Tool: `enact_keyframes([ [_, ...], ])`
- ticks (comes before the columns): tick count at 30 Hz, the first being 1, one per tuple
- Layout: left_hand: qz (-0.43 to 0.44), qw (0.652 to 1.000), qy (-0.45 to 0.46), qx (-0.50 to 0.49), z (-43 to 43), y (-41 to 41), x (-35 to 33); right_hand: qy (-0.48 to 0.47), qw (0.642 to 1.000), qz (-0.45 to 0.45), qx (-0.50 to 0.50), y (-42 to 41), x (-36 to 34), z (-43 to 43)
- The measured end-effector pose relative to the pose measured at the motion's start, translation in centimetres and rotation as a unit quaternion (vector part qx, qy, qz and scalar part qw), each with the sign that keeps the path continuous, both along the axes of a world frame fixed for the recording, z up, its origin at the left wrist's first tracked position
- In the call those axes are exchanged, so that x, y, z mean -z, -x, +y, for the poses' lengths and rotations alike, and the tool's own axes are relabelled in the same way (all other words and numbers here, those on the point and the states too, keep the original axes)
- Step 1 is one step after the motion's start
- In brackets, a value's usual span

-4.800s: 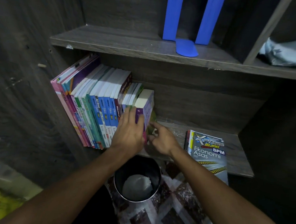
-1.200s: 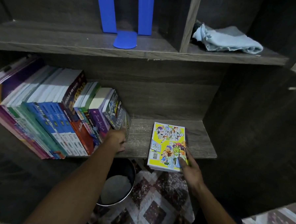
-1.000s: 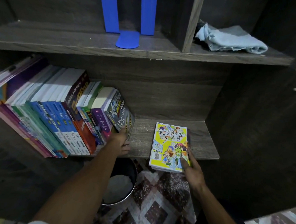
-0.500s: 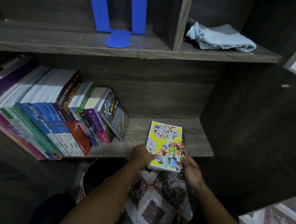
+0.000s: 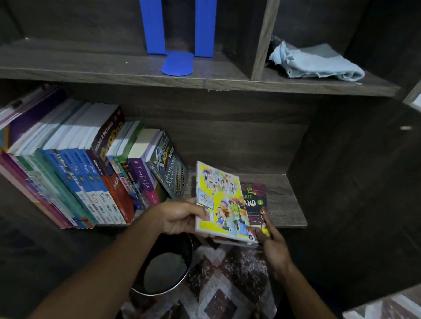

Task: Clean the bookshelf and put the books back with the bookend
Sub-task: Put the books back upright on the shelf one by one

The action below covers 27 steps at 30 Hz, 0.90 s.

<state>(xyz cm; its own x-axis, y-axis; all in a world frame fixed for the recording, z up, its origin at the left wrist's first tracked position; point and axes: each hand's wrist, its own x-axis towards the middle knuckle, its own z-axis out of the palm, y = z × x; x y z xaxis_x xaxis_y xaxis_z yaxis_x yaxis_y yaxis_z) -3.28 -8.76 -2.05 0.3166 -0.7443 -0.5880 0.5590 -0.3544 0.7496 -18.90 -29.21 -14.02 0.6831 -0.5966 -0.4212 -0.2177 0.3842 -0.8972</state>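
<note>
Blue-spined textbooks point(image 5: 82, 172) already lean in a row at the left. On the upper shelf point(image 5: 63, 62) the blue bookend point(image 5: 178, 35) stands unused. The left hand point(image 5: 182, 217) grips a yellow comic point(image 5: 223, 204), tilted off a dark book point(image 5: 255, 200) that the right hand point(image 5: 274, 247) steadies with straight fingers. Both books probably still need shelving.

Dim, light falling from above, dark corners, wide-angle edge bending
</note>
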Motion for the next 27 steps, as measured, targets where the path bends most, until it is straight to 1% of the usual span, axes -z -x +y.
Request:
enact_keyframes([
  [2, -0.024, 0.998, 0.037, -0.037, 0.2, 0.2, 0.2, -0.006, 1.000, 0.003, -0.004, 0.1, -0.2, 0.0],
  [3, -0.044, 0.995, 0.048, -0.073, 0.0, 0.4, 0.5, -0.007, 1.000, 0.003, -0.006, 0.2, -0.2, 0.0],
  [4, -0.073, 0.988, 0.045, -0.126, -0.2, 0.5, 1.0, -0.006, 1.000, 0.001, -0.007, 0.2, -0.3, 0.0],
  [5, -0.116, 0.974, 0.029, -0.193, -0.6, 0.6, 1.6, -0.005, 1.000, -0.001, -0.009, 0.2, -0.2, 0.0],
  [6, -0.173, 0.949, -0.003, -0.264, -0.9, 0.5, 2.4, -0.005, 1.000, -0.002, -0.011, 0.3, -0.3, 0.1],
  [7, -0.236, 0.913, -0.048, -0.329, -1.2, 0.1, 3.3, -0.002, 1.000, -0.001, -0.012, 0.2, -0.4, 0.2],
  [8, -0.294, 0.875, -0.097, -0.371, -1.4, -0.6, 4.2, 0.004, 1.000, 0.001, -0.014, 0.2, -0.4, 0.3],
  [9, -0.336, 0.845, -0.150, -0.388, -1.5, -1.2, 4.8, 0.010, 1.000, 0.003, -0.016, 0.2, -0.4, 0.2],
  [10, -0.356, 0.829, -0.204, -0.381, -1.4, -1.8, 5.4, 0.013, 1.000, 0.008, -0.018, 0.2, -0.4, 0.2],
  [12, -0.377, 0.807, -0.310, -0.332, -0.8, -2.6, 6.5, 0.016, 1.000, 0.015, -0.021, 0.2, -0.5, 0.2],
  [13, -0.394, 0.794, -0.346, -0.307, -0.5, -2.9, 6.9, 0.019, 0.999, 0.016, -0.027, 0.3, -0.5, 0.2],
  [15, -0.423, 0.776, -0.365, -0.293, -0.4, -3.4, 7.2, 0.030, 0.999, 0.014, -0.034, 0.4, -0.3, 0.2],
  [17, -0.408, 0.778, -0.363, -0.311, -0.7, -4.0, 7.0, 0.041, 0.999, 0.012, -0.033, 0.3, -0.1, 0.1],
  [20, -0.346, 0.796, -0.361, -0.342, -1.3, -4.7, 6.6, 0.048, 0.998, 0.011, -0.027, 0.2, 0.4, 0.2],
  [24, -0.254, 0.831, -0.277, -0.410, -2.0, -4.7, 7.3, 0.042, 0.999, -0.002, -0.033, 0.2, 0.2, 0.0],
  [26, -0.212, 0.849, -0.258, -0.411, -2.1, -4.1, 7.9, 0.024, 0.999, -0.001, -0.033, 0.1, 0.1, 0.2],
  [27, -0.209, 0.855, -0.257, -0.398, -2.3, -3.6, 8.3, 0.022, 0.999, -0.004, -0.028, 0.1, 0.1, 0.2],
])
